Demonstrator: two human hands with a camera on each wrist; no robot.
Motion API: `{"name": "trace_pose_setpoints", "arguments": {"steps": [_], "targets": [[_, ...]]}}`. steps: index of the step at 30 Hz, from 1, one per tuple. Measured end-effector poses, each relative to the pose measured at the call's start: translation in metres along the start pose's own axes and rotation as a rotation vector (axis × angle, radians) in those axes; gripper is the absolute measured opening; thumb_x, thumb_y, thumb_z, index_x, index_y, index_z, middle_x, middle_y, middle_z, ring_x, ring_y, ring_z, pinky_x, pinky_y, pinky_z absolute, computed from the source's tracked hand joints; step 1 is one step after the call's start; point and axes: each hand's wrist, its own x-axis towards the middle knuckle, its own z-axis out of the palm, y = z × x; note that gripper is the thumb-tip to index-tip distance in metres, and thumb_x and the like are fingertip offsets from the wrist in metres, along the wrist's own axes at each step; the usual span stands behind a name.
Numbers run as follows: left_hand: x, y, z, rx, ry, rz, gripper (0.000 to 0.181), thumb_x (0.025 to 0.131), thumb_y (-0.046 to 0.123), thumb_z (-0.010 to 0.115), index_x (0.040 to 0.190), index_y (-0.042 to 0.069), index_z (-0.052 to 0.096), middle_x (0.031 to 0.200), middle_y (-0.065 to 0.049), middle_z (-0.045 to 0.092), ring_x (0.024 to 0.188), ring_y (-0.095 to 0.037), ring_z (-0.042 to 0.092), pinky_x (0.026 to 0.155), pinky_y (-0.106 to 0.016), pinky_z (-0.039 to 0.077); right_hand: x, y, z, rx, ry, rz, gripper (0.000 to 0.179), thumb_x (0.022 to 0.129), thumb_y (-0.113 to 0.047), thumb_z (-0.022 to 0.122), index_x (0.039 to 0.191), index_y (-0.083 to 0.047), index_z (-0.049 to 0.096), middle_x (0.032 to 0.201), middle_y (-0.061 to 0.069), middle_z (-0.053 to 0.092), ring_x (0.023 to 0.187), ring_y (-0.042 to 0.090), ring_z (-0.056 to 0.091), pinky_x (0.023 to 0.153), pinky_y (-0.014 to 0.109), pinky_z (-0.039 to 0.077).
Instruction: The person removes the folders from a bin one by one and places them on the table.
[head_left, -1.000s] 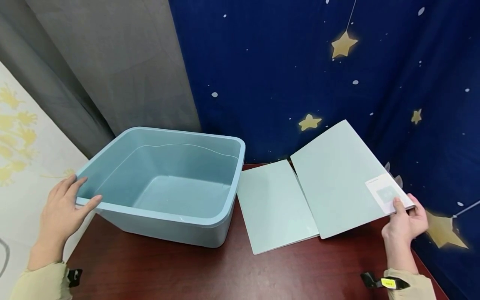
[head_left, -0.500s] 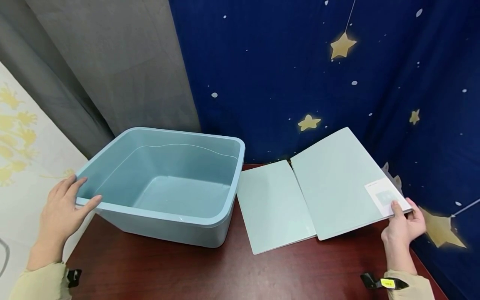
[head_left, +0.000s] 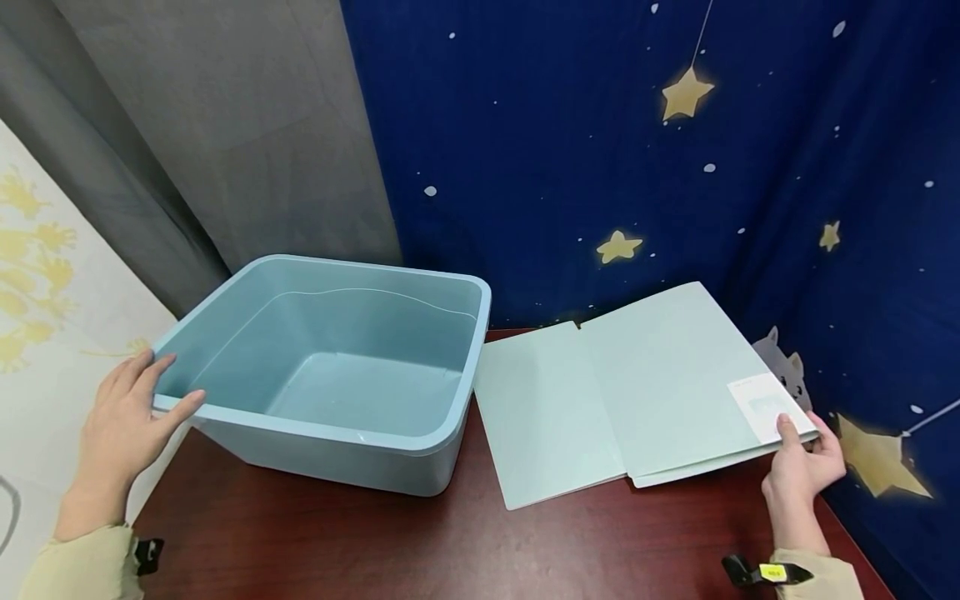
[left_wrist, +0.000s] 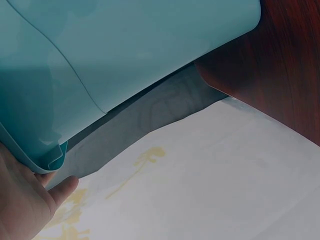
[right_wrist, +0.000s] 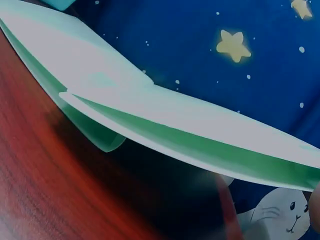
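Note:
A large blue-grey plastic tub (head_left: 315, 425) stands on the left part of the table. My left hand (head_left: 120, 421) rests on its near left corner, fingers extended over the rim and thumb spread along the front; in the left wrist view the thumb (left_wrist: 64, 191) sticks out below the rim. On the right, my right hand (head_left: 802, 467) pinches the lower right corner of a pale green folder (head_left: 667, 375), thumb on its white label (head_left: 761, 404). That folder slopes up to the right, overlapping a second pale green folder (head_left: 547, 408) lying flat. In the right wrist view its covers gape slightly.
Underneath everything is a dark red-brown wooden table (head_left: 525, 550). A navy curtain with stars (head_left: 562, 167) hangs behind the folders, a grey curtain (head_left: 240, 125) behind the tub. White patterned cloth (head_left: 75, 317) covers the left side.
My right hand has lowered the labelled folder toward the table and shifted it slightly left, onto the other folder's edge. My left hand and the tub have stayed put.

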Motion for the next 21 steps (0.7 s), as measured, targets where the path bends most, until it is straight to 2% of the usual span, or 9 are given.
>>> {"name": "trace_pose_setpoints", "arguments": {"steps": [5, 10, 14, 21], "targets": [[0.001, -0.001, 0.001, 0.005, 0.007, 0.003, 0.073, 0.084, 0.043, 0.055, 0.136, -0.003, 0.034, 0.145, -0.026, 0.02, 0.135, -0.039, 0.011, 0.105, -0.058, 0.011, 0.034, 0.029, -0.022, -0.042, -0.012, -0.02, 0.047, 0.068, 0.009, 0.073, 0.111, -0.001, 0.06, 0.11, 0.006, 0.059, 0.099, 0.014, 0.058, 0.073, 0.015, 0.05], [0.001, 0.0, 0.0, 0.008, 0.001, -0.002, 0.073, 0.084, 0.043, 0.054, 0.137, -0.004, 0.034, 0.146, -0.025, 0.019, 0.136, -0.039, 0.009, 0.105, -0.058, 0.01, 0.068, 0.062, -0.046, -0.044, -0.034, -0.042, 0.055, 0.056, 0.0, 0.084, 0.107, -0.005, 0.064, 0.113, 0.008, 0.058, 0.1, 0.017, 0.058, 0.073, 0.016, 0.05], [0.0, 0.001, 0.0, 0.008, 0.0, -0.003, 0.073, 0.084, 0.043, 0.054, 0.136, -0.004, 0.034, 0.146, -0.025, 0.019, 0.135, -0.039, 0.01, 0.104, -0.06, 0.012, 0.077, 0.073, -0.055, -0.042, -0.022, -0.03, 0.062, 0.05, -0.005, 0.087, 0.107, -0.006, 0.065, 0.116, 0.009, 0.056, 0.101, 0.018, 0.058, 0.075, 0.017, 0.05], [0.0, 0.001, 0.0, -0.004, 0.013, 0.007, 0.072, 0.084, 0.043, 0.055, 0.135, -0.004, 0.035, 0.144, -0.026, 0.021, 0.134, -0.04, 0.012, 0.103, -0.06, 0.013, 0.077, 0.076, -0.058, -0.098, -0.022, -0.034, 0.055, 0.055, -0.004, 0.085, 0.106, -0.008, 0.066, 0.112, 0.006, 0.058, 0.096, 0.014, 0.06, 0.072, 0.014, 0.05]]}}
